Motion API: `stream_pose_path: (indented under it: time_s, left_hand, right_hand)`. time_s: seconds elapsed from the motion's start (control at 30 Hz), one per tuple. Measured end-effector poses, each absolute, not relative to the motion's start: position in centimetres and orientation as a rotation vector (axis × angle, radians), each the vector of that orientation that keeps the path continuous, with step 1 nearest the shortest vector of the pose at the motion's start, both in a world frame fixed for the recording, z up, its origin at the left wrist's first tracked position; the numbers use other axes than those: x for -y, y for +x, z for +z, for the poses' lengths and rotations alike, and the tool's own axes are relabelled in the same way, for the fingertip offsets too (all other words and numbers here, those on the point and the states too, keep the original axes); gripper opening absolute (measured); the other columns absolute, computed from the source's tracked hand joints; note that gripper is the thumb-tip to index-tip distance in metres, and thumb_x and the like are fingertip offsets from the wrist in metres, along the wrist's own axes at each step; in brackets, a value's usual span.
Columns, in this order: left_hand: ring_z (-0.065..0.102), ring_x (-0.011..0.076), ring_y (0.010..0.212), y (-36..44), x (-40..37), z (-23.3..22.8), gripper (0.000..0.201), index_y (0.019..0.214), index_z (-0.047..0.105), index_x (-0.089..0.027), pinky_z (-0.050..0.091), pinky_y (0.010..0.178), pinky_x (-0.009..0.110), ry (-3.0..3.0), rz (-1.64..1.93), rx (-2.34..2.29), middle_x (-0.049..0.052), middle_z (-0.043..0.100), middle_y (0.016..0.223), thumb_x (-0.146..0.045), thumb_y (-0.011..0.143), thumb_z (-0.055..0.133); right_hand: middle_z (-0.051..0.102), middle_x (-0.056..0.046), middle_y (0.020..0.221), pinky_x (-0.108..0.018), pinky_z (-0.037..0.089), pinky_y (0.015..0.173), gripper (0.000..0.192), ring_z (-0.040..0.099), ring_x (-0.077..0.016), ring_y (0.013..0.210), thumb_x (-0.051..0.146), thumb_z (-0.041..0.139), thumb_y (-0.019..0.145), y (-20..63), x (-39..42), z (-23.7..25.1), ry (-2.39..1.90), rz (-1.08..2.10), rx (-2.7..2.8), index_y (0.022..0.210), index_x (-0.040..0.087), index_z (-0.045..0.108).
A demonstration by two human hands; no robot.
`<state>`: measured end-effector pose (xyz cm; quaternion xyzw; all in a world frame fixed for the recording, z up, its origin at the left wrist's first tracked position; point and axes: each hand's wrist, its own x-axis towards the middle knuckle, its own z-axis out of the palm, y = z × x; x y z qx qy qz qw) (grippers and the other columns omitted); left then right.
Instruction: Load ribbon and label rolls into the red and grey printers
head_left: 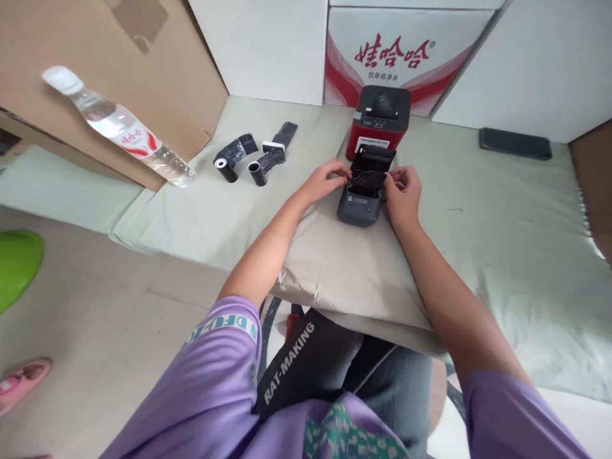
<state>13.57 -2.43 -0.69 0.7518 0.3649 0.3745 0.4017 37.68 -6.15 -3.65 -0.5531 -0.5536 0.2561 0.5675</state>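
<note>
A small dark grey portable printer (361, 209) lies on the cloth-covered surface with its lid (375, 157) raised. Across its open compartment stretches a black glossy strip (370, 181), like ribbon film or dark paper. My left hand (327, 183) is closed at the strip's left end, beside the printer. On the other side, my right hand (403, 197) pinches the strip's right end between thumb and fingers. How far the strip reaches into the compartment is hard to make out. Directly behind the raised lid stands a red and black box-shaped printer (380, 121).
Two black rolls (225, 170) (257, 173) with crumpled black film trail off to the left. A water bottle (129, 135) stands near a cardboard box (157, 76). A dark phone (515, 143) lies at right. White cartons (268, 51) line the back.
</note>
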Motion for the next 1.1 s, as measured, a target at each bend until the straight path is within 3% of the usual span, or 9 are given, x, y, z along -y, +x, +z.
stream_pose_path:
  time_s: [0.1,0.27,0.37,0.47,0.67,0.8,0.93,1.1]
  left_hand:
    - [0.066,0.0238,0.124,13.6,2.2,-0.9,0.015,0.096,0.076,-0.019,0.046,0.118,0.042,1.935,1.007,-0.899,0.009,0.073,0.121,-0.02,0.086,0.065]
    - [0.067,0.0234,0.122,14.0,2.6,-1.0,0.015,0.098,0.075,-0.019,0.053,0.105,0.039,1.93,1.03,-0.93,0.01,0.07,0.13,-0.022,0.089,0.064]
    - [0.069,0.0216,0.116,14.2,2.7,-1.3,0.029,0.116,0.074,-0.022,0.056,0.099,0.037,1.911,1.02,-0.953,0.01,0.068,0.137,-0.022,0.089,0.063]
    - [0.069,0.0221,0.121,14.4,2.4,-1.9,0.048,0.138,0.068,-0.027,0.056,0.104,0.039,1.892,0.995,-0.947,0.011,0.067,0.143,-0.023,0.091,0.063]
    - [0.063,0.0247,0.136,14.4,1.9,-2.5,0.053,0.15,0.062,-0.028,0.051,0.116,0.042,1.91,0.934,-0.932,0.012,0.066,0.146,-0.029,0.098,0.06]
    - [0.068,0.0231,0.118,14.4,2.7,-1.7,0.043,0.142,0.069,-0.028,0.055,0.106,0.041,1.991,0.967,-1.057,0.012,0.068,0.135,-0.03,0.099,0.064]
    - [0.069,0.0206,0.099,14.7,3.6,1.3,0.027,0.118,0.081,-0.023,0.056,0.096,0.039,2.164,0.978,-1.133,0.01,0.07,0.114,-0.031,0.103,0.06]
    - [0.068,0.0262,0.111,16.6,3.0,5.5,0.016,0.102,0.085,-0.023,0.055,0.101,0.041,2.522,0.576,-1.133,0.009,0.071,0.116,-0.03,0.092,0.075]
  right_hand:
    - [0.069,-0.006,0.095,-0.035,0.059,0.061,0.061,0.067,-0.0176,0.073,0.085,0.073,0.08,37.4,6.9,-2.9,-1.249,0.631,1.302,0.096,0.026,0.065]
    - [0.073,-0.008,0.106,-0.039,0.063,0.075,0.058,0.071,-0.0191,0.082,0.079,0.073,0.084,37.2,7.1,-2.4,-1.236,0.644,1.342,0.108,0.027,0.074]
    - [0.072,-0.006,0.09,-0.038,0.061,0.067,0.066,0.068,-0.02,0.075,0.085,0.068,0.084,37.3,6.8,-2.5,-1.242,0.678,1.308,0.112,0.026,0.076]
    - [0.068,-0.004,0.078,-0.036,0.056,0.058,0.074,0.065,-0.0205,0.069,0.091,0.068,0.079,37.4,6.5,-2.7,-1.247,0.696,1.244,0.11,0.024,0.077]
    - [0.062,-0.001,0.072,-0.042,0.062,0.067,0.077,0.064,-0.0198,0.066,0.091,0.065,0.082,37.5,6.2,-3.1,-1.28,0.679,1.25,0.118,0.024,0.077]
    - [0.065,-0.002,0.076,-0.047,0.065,0.08,0.076,0.066,-0.0213,0.072,0.088,0.066,0.083,37.4,6.3,-3.1,-1.284,0.672,1.272,0.122,0.024,0.075]
    - [0.064,-0.001,0.076,-0.044,0.062,0.077,0.071,0.063,-0.0203,0.071,0.087,0.066,0.083,37.1,6.6,-2.7,-1.3,0.675,1.259,0.115,0.024,0.073]
    - [0.067,-0.002,0.081,-0.039,0.058,0.07,0.067,0.065,-0.0204,0.074,0.089,0.06,0.084,36.7,6.8,-2.3,-1.281,0.727,1.164,0.104,0.025,0.067]
